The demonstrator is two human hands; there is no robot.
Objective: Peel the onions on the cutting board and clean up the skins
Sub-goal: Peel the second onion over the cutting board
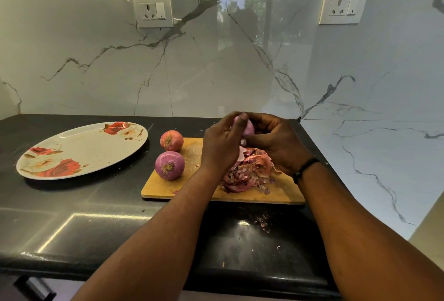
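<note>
Both hands raised over the far half of the cutting board (168, 189), sharing one pale purple onion (248, 127). Left hand (222, 147) grip: fingers curled round the onion's near left side, thumb up across its front. Right hand (276, 141) grip: fingers wrapped round its right side, thumb tip pressed at the base. Directly below the hands, a heap of onion skins (247, 171) lies on the board. Two more onions at the board's 9 o'clock edge: a peeled purple onion (169, 165) nearer, an orange-skinned onion (171, 141) just behind it. Floral plate (81, 149) on the dark worktop (72, 216), at 9 o'clock from the board, well apart. Skin flecks (263, 221) on the worktop at the board's 6 o'clock.
</note>
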